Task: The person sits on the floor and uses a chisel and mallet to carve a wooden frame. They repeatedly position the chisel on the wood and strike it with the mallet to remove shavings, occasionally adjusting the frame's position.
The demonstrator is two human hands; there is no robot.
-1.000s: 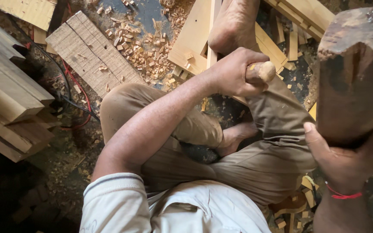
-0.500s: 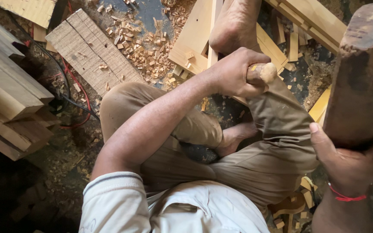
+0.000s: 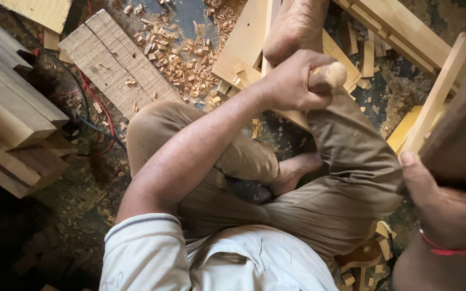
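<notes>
The left hand [image 3: 292, 81] is fisted round a pale, round-ended wooden handle [image 3: 331, 74], above the bent knee at the scene's middle far side. The right hand [image 3: 442, 207] grips one dark wooden block [image 3: 462, 137] at the right edge. Light planks [image 3: 405, 32] crowd close beyond; wood chips [image 3: 176, 56] litter the floor [image 3: 82, 183].

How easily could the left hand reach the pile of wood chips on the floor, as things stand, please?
Probably not easily: the left hand is closed around a wooden tool handle, and the wood chips lie beyond the bent left knee.
</notes>
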